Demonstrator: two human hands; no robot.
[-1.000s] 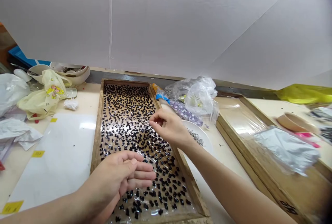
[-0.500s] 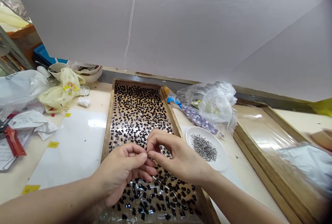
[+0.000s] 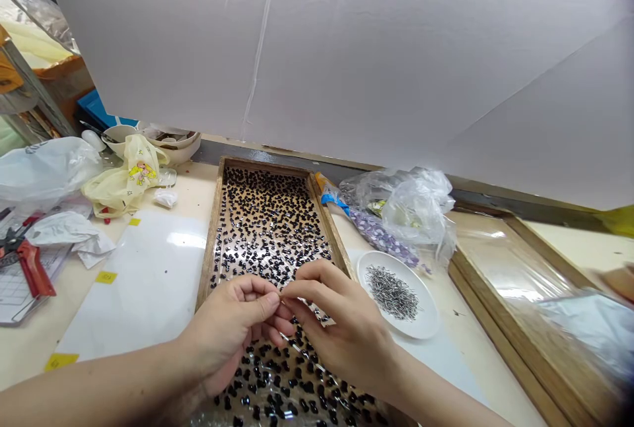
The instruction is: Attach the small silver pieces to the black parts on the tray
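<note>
My left hand [image 3: 242, 315] and my right hand [image 3: 337, 321] meet fingertip to fingertip above a wooden-framed tray [image 3: 211, 242]. Thumb and forefinger of each are pinched together; whatever sits between them is too small to make out. Beneath lie many small glossy black bow-shaped pieces [image 3: 277, 212], spread over clear film in the tray. Just right of the tray stands a white plate [image 3: 428, 321] holding a heap of thin silvery metal pins [image 3: 391, 292].
Left of the tray lies a white sheet [image 3: 148, 288] with yellow labels, then red-handled pliers [image 3: 37, 268] and a yellow plastic bag [image 3: 119, 183]. To the right are a bag of purple chips [image 3: 381, 235], crumpled clear plastic [image 3: 421, 202] and another wooden frame [image 3: 495, 341]. A white panel [image 3: 347, 64] overhangs the back.
My right hand has come down from over the tray's middle to meet the left. The left fingers, stretched out before, have curled into a pinch. The view has swung left.
</note>
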